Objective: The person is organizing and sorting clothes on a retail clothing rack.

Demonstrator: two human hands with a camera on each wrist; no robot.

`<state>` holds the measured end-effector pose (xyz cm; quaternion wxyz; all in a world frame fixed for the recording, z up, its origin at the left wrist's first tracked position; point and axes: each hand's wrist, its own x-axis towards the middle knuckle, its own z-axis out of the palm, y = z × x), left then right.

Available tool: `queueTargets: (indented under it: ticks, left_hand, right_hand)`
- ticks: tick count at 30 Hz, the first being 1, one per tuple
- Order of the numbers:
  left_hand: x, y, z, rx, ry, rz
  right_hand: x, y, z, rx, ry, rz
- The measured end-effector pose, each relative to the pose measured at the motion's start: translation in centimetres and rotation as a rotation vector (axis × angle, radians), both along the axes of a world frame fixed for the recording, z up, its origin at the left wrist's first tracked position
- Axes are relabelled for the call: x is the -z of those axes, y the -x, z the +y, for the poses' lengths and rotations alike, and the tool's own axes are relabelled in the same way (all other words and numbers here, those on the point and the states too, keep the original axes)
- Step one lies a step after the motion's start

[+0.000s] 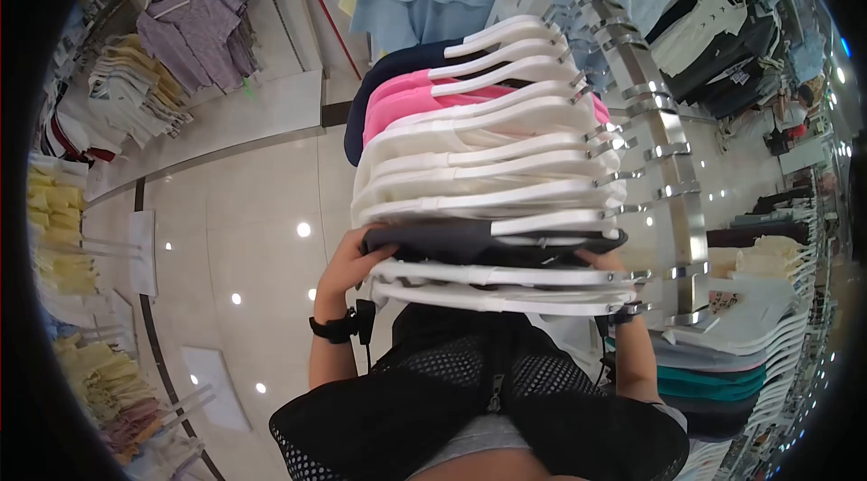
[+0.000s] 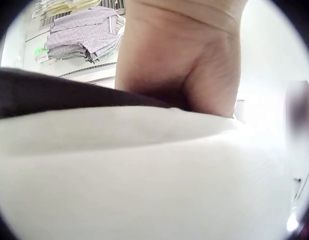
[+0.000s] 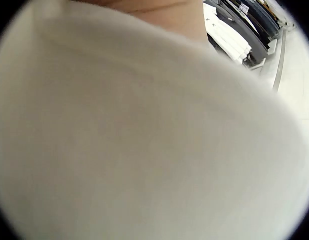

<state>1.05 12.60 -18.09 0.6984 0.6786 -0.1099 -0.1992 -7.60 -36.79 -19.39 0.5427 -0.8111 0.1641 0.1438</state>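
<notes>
A dark grey garment (image 1: 433, 242) hangs on a white hanger (image 1: 542, 224) among light garments on the rack. My left hand (image 1: 348, 262) grips its left shoulder, thumb on the near side. At the opposite shoulder, my right hand (image 1: 603, 259) pinches the same cloth, partly hidden by the nearer hangers. Just in front hang white garments on white hangers (image 1: 488, 275). In the left wrist view, the left hand (image 2: 179, 60) reaches down behind a white garment (image 2: 124, 170) beside the dark cloth. Pale fabric (image 3: 144, 140) fills most of the right wrist view, hiding the right fingers.
The metal rail (image 1: 673, 174) runs along the hangers' right side. Pink garments (image 1: 397, 102) and a navy one (image 1: 388, 65) hang farther back. More racks stand on both sides, with lilac tops (image 1: 194, 34) at upper left and a teal garment (image 1: 709, 382) at right.
</notes>
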Motion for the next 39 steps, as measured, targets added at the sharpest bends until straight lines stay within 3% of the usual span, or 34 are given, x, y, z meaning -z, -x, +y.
queueTargets:
  ticks: [4, 5, 6, 8, 12, 14, 16, 20, 24, 26, 27, 30, 32, 36, 39]
  left_hand:
    - [2.6, -0.4, -1.6, 0.021, 0.107, -0.03]
    - [3.9, -0.6, -1.6, 0.108, 0.099, 0.014]
    - [7.0, -0.3, -1.1, 0.16, 0.114, -0.061]
    - [10.9, 1.1, -1.2, 0.063, 0.131, 0.118]
    - [7.7, 2.9, 0.5, 0.098, 0.061, -0.172]
    - [6.0, 2.9, 2.5, -0.039, -0.125, -0.143]
    - [8.3, 2.1, 4.1, -0.263, -0.088, -0.034]
    - [8.3, 0.3, 2.7, -0.444, -0.118, -0.211]
    - [8.5, 0.3, 0.5, -0.338, -0.13, -0.296]
    - [7.6, 1.5, 0.5, -0.063, -0.193, -0.301]
    - [6.9, 2.1, 0.6, -0.04, -0.222, -0.312]
    - [8.2, 2.6, 2.8, -0.11, -0.354, -0.187]
    - [6.6, 3.1, 3.5, -0.23, -0.333, -0.245]
    - [6.3, 3.6, 5.6, -0.31, -0.539, -0.38]
    - [2.2, 3.3, 4.8, -0.386, -0.589, -0.468]
  right_hand:
    - [1.7, -0.9, 1.2, 0.031, 0.077, 0.017]
    - [1.9, -0.5, 0.5, 0.043, 0.096, 0.029]
    - [2.2, 0.0, -0.3, 0.055, 0.113, 0.035]
    - [2.8, -0.3, -1.8, 0.079, 0.144, 0.031]
    - [3.6, 0.4, -3.2, 0.088, 0.238, 0.005]
    - [4.2, -1.1, -3.5, 0.081, 0.282, -0.011]
    - [5.0, -0.5, -4.2, 0.08, 0.32, -0.028]
    - [6.6, 0.0, -4.4, 0.077, 0.402, -0.074]
    - [7.4, -0.9, -5.5, 0.057, 0.482, -0.143]
    - [7.9, 0.6, -6.7, 0.034, 0.523, -0.173]
    - [7.9, 1.1, -8.3, 0.019, 0.54, -0.19]
    - [8.9, 1.9, -10.0, -0.024, 0.593, -0.262]
    - [9.1, 1.3, -12.9, -0.053, 0.63, -0.325]
    - [10.3, 1.3, -18.5, -0.101, 0.695, -0.417]
    - [-0.3, -0.3, -12.4, 0.016, 0.725, -0.571]
